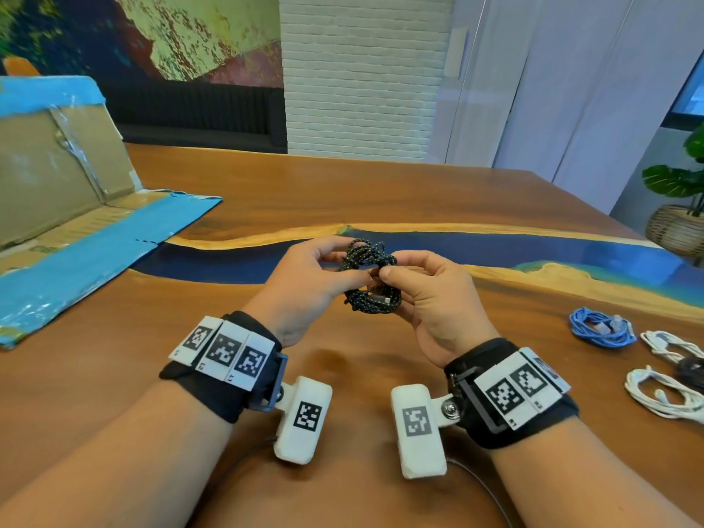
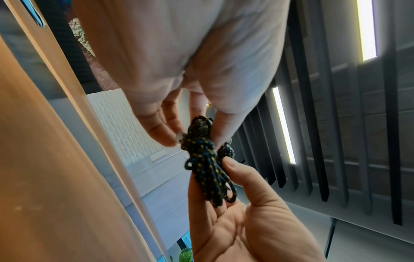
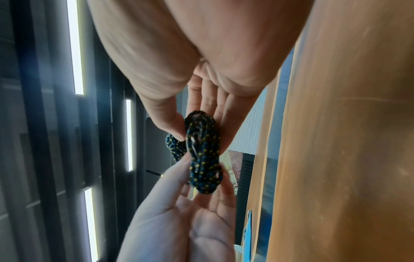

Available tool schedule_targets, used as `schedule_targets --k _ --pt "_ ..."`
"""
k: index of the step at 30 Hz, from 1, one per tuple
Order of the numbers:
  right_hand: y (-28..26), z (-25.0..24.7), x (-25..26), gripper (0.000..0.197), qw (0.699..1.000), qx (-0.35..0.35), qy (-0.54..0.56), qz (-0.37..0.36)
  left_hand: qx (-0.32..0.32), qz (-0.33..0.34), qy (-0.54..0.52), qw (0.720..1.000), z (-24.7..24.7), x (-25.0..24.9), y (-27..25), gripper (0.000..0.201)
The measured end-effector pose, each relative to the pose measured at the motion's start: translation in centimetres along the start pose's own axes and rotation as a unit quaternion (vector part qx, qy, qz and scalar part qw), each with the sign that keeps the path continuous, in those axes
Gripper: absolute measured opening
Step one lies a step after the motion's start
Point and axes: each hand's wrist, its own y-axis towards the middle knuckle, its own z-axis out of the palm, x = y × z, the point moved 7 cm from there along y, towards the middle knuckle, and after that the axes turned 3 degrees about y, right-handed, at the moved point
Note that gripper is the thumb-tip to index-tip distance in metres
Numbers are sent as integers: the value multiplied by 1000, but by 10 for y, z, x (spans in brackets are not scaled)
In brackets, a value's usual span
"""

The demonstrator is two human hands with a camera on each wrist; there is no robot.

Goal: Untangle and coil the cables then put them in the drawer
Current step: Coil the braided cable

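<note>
Forearms with black wrist straps [image 1: 228, 379] carrying white marker blocks fill the near edge of the head view. Just past them both hands meet over the table [image 1: 381, 184], held above it, not resting.

Black cable [image 1: 371, 276]: braided cord, dark with yellow and blue flecks, bunched into a small figure-eight bundle with a wrap round its middle, a plug end showing near the bottom loop. Left hand [image 1: 304, 283] pinches the bundle at its waist, thumb and forefinger curled on it; the left wrist view shows the same cable [image 2: 206, 159] clamped between thumb and fingertips. Right hand [image 1: 438, 295] also grips it, thumb pressed on the middle wrap, remaining fingers cupped under the lower loops; the right wrist view shows the cable [image 3: 202, 154] lying against those fingers.

Progress, judged: this cable looks nearly coiled, the end being tucked or cinched. Near right on the table lie a blue cable [image 1: 602, 331], already looped into a loose coil, and two white cables [image 1: 663, 390], thin, smooth, loosely bundled, with something dark between them, unclear what. None stowed yet; no drawer visible.

Far left: flattened cardboard box [image 1: 64, 207] with blue tape and glossy strips. Table is polished wood with a blue resin band running across it. Far right, a potted plant [image 1: 678, 207] in a woven basket.
</note>
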Motion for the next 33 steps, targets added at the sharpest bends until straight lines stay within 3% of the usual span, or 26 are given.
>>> schedule_targets --k 4,9,11,17,20,24,29,33 --pt "2 1 -2 31 999 18 41 28 3 -38 -29 999 3 6 -2 13" --pt "2 4 2 28 993 82 72 45 65 -55 -118 989 12 1 -5 18" --pt "0 8 0 38 989 110 82 59 83 -72 -130 985 14 3 -6 19" --pt "-2 16 -1 38 980 138 131 59 90 -97 -136 982 18 6 -7 17" --pt "1 14 0 40 993 117 2 11 77 -89 -126 985 12 6 -7 19" --pt "1 7 11 22 979 82 -173 -66 54 -84 -129 987 6 4 -6 11" --pt "-1 4 19 19 970 95 -221 -37 39 -70 -149 986 3 -1 -4 12" --pt "4 1 22 17 966 78 -246 -16 50 -83 -139 986 6 7 -4 28"
